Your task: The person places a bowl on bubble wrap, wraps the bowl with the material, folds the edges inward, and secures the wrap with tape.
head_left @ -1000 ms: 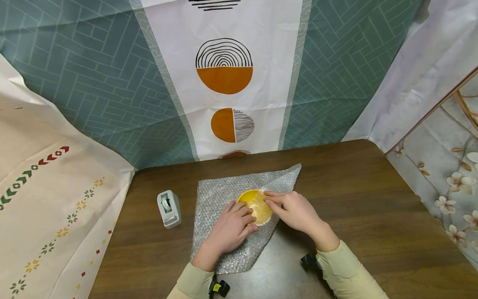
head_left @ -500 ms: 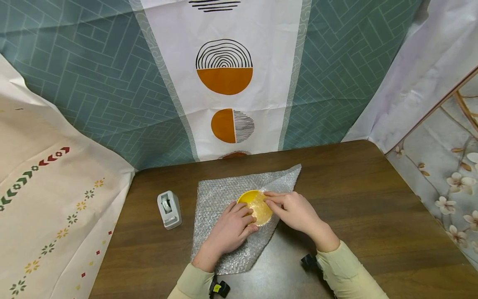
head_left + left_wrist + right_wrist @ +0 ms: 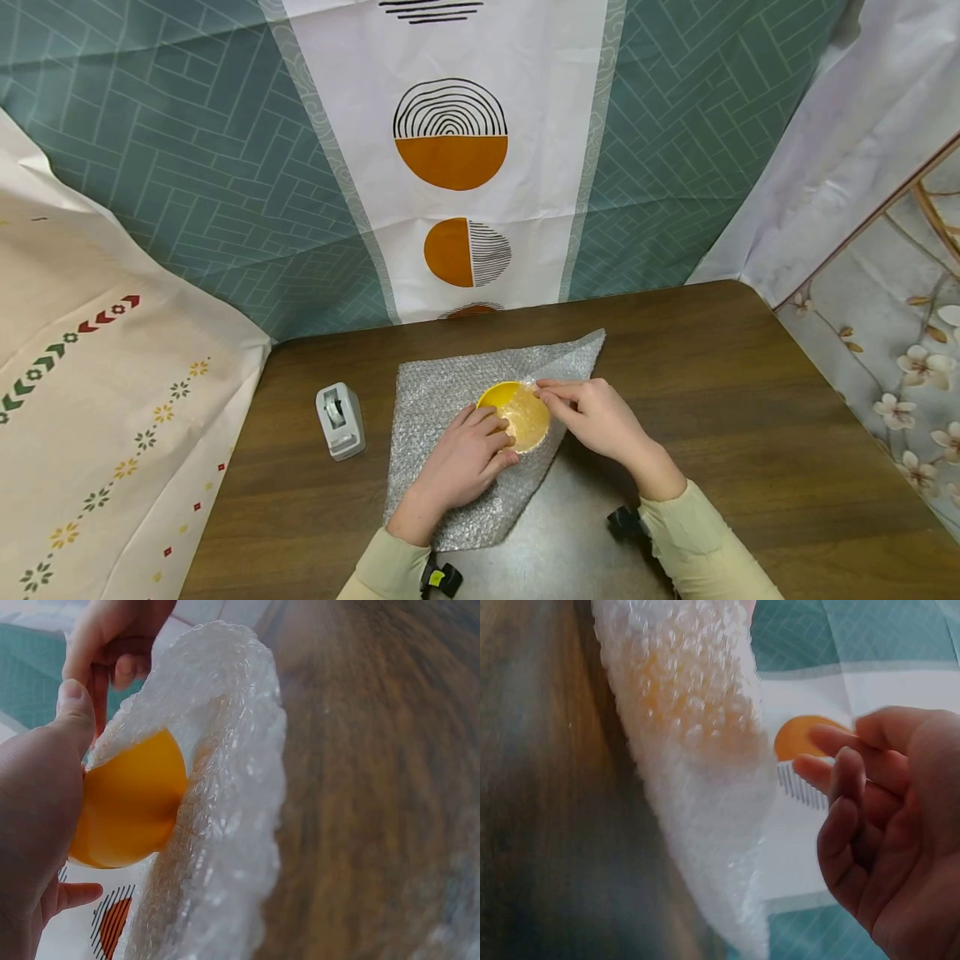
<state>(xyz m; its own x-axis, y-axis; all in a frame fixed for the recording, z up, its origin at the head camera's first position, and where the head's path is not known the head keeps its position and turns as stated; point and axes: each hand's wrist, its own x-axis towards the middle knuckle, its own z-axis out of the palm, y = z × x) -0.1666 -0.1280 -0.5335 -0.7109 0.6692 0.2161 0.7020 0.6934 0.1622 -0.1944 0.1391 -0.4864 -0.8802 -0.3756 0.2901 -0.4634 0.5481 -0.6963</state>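
A yellow bowl (image 3: 497, 393) sits on bubble wrap (image 3: 431, 400) at the table's (image 3: 697, 400) middle, the left hand (image 3: 467, 454) clasping its near-left side. Only the left wrist view shows its smooth outer wall; the right's wrap blurs it. Whether the right hand (image 3: 600, 421), fingers bent at the far-right rim, pinches wrap is unclear.

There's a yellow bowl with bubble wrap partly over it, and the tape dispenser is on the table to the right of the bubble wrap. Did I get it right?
Not quite: the tape dispenser is to the left of the bubble wrap, as the head view shows. It is on the table, and bubble wrap does partly cover the yellow bowl.
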